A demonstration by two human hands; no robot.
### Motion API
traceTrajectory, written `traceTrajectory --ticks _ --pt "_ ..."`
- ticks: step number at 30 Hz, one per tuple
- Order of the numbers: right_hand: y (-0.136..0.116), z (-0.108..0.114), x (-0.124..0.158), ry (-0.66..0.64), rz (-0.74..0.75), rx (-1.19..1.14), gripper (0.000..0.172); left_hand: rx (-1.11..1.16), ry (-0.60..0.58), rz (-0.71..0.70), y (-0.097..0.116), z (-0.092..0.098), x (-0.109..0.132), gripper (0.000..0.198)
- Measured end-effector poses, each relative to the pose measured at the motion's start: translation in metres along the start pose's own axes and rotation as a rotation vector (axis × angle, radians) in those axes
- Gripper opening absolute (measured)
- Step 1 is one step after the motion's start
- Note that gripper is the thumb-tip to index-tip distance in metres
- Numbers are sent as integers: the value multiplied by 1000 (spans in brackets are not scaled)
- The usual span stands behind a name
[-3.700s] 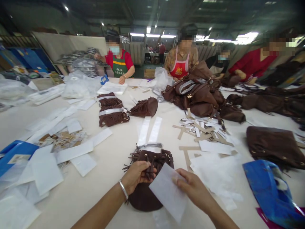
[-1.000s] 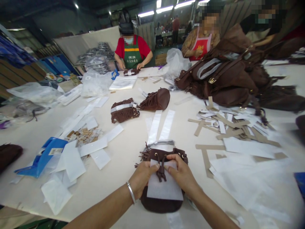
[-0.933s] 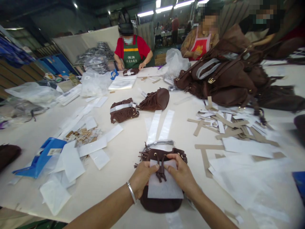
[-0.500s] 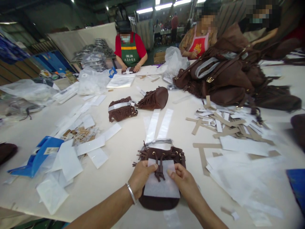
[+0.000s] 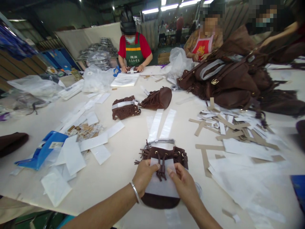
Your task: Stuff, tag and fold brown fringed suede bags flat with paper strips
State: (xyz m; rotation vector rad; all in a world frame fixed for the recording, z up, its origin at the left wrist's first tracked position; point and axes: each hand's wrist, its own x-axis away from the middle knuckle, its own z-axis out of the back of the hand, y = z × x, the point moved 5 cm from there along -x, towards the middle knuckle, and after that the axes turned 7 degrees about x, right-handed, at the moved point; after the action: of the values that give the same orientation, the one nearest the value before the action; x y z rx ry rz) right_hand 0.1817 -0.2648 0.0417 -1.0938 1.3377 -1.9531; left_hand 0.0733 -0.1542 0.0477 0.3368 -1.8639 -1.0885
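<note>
A brown drawstring bag [image 5: 162, 202] with fringe along its side lies flat in front of me, its opening pointing away. Over its front is a thin white sheet of paper [image 5: 162, 187], tucked under the knotted drawstring ends [image 5: 161, 170]. My left hand [image 5: 144, 176] pinches the paper's upper left edge, thumb on top beside the cords. On the opposite edge, my right hand [image 5: 184, 179] has its thumb on the paper and its fingers curled at the bag's side. A clear-wrapped strap [image 5: 164, 141] loops above the bag's opening.
Two fringed brown bags [image 5: 126, 108] lie ahead. A large heap of brown bags [image 5: 233, 79] is at the right, with cardboard and paper strips [image 5: 228, 125] before it. White sheets and a blue box [image 5: 41, 151] lie left. A co-worker [image 5: 134, 52] handles a bag across the table.
The camera view has turned slightly left, so the scene sits a little further right. Both hands keep their hold on the paper, with the right thumb barely shifted.
</note>
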Motion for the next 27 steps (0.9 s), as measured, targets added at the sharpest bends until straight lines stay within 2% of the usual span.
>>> traceTrajectory --ticks 6,11,14,17,19,22,27 --pt "-18 -5 20 186 208 461 16 -59 36 -49 -2 0 2 23" --pt "-27 -19 27 127 339 547 19 -150 83 -159 -6 5 1 21" --pt "-24 -18 23 48 268 428 22 -172 120 -199 -9 9 1 18" --pt "-13 -18 15 -96 104 159 26 -148 126 -184 -14 11 2 16" --pt "-5 -19 10 -120 12 40 25 -104 114 -172 -16 10 2 16" --pt "0 -19 4 -56 -40 35 24 -43 105 -152 -17 9 4 18" --pt "-5 -20 -3 -46 38 176 21 65 84 -98 -14 6 9 20"
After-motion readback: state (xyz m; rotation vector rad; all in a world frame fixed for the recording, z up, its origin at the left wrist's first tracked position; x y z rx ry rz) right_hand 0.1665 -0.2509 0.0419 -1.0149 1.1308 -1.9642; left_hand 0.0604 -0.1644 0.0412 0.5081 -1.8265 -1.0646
